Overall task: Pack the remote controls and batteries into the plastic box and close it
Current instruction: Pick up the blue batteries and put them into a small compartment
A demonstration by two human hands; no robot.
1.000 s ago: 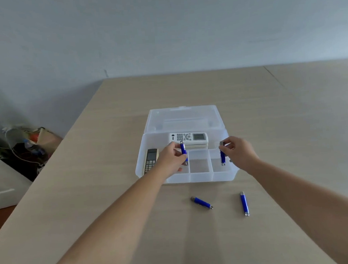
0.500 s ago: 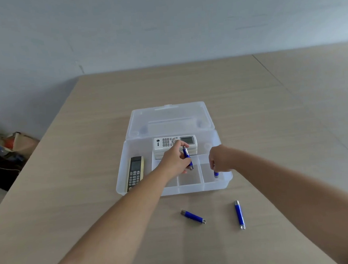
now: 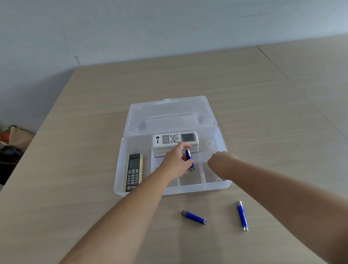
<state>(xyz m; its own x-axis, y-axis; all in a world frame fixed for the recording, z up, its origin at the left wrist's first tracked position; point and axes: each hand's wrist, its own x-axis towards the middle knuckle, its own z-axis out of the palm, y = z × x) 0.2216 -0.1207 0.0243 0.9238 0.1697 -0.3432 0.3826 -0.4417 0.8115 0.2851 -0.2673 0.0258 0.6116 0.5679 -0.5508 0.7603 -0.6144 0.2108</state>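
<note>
A clear plastic box (image 3: 119,185) lies open on the wooden table, its lid (image 3: 168,115) folded back. Inside, a white remote (image 3: 169,139) rests on a stack at the back and a black-and-cream remote (image 3: 133,171) lies in the left compartment. My left hand (image 3: 175,163) pinches a blue battery (image 3: 189,158) upright over the small front compartments. My right hand (image 3: 222,163) dips into the right front compartment, fingers curled down and hidden, with only a blue tip (image 3: 224,180) showing beneath the wrist. Two more blue batteries (image 3: 193,217) (image 3: 242,215) lie on the table in front of the box.
The table's left edge (image 3: 50,111) drops to a floor with bags and clutter (image 3: 3,143). A seam (image 3: 311,109) runs along the table at the right. A grey wall stands behind.
My right hand has gone down with its battery into the right front compartment. My left hand has shifted its battery right, toward the middle compartments. My view has moved left.
</note>
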